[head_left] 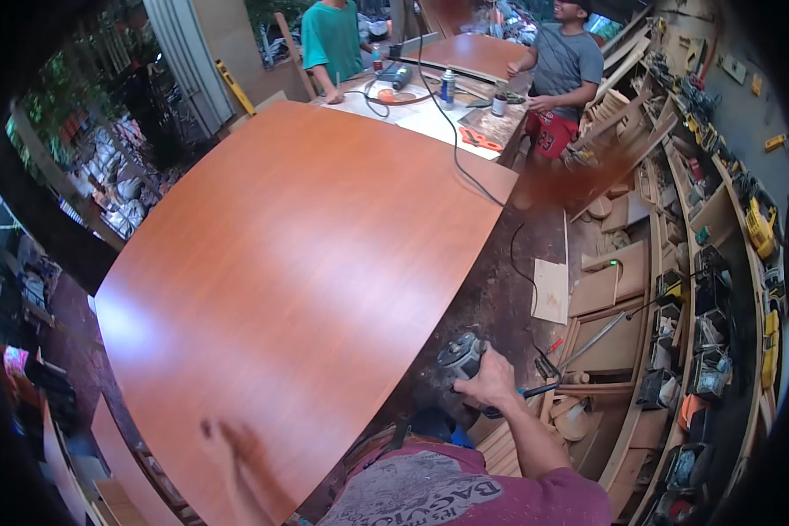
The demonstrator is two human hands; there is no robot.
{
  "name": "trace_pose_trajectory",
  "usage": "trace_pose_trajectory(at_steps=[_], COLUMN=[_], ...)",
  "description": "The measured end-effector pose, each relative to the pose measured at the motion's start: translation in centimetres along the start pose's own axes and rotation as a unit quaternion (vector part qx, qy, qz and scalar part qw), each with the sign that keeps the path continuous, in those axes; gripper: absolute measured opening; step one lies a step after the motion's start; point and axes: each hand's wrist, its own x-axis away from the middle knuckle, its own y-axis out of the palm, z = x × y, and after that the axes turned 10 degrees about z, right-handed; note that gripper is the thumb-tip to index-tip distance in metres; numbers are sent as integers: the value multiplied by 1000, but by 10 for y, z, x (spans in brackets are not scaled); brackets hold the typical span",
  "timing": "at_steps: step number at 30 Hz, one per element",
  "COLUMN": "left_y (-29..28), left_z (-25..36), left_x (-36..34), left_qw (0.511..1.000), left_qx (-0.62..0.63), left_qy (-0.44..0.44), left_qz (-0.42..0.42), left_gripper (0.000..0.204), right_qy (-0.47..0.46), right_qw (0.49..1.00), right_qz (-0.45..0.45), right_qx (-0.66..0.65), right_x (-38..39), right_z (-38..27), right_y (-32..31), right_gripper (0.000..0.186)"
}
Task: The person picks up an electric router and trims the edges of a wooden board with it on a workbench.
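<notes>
A large reddish-brown laminated board (307, 263) lies across a dark worktable (513, 272). My right hand (486, 379) grips a grey-and-black power tool (460, 355) with a cord, just beside the board's right edge. My left hand (223, 447) is low over the board's near left part, blurred by motion; whether it touches the surface or holds anything is unclear.
Two co-workers (333, 44) (561, 79) stand at the far bench, among a spray can (447, 86), drill (394, 76) and cables. Shelves of tools (710, 368) and wooden offcuts (605, 289) line the right side. A yellow level (235, 86) leans at the back left.
</notes>
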Motion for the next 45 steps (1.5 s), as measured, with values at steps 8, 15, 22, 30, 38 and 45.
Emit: trace_pose_trajectory(at_steps=[8, 15, 22, 30, 38, 45], left_y=[-282, -241, -244, -246, -247, -251], left_z=[-126, -110, -116, -119, -124, -123], left_x=[67, 66, 75, 74, 71, 70], left_qw=[952, 953, 919, 914, 911, 909], left_qx=[-251, 202, 264, 259, 265, 252], left_qy=[-58, -223, -287, -308, -313, -331], left_qz=[165, -39, -64, -52, -38, -33], left_gripper=[49, 74, 76, 80, 77, 78], right_qy=[16, 9, -39, -76, -88, -108], right_qw=[989, 985, 973, 954, 954, 950], right_qz=[129, 89, 79, 106, 103, 89], right_qx=[77, 144, 214, 270, 269, 280], right_x=[60, 77, 50, 0, -28, -29], right_z=[-36, -59, -45, -40, -46, -52], right_y=[23, 35, 48, 46, 51, 49], right_gripper=[80, 97, 102, 90, 89, 82])
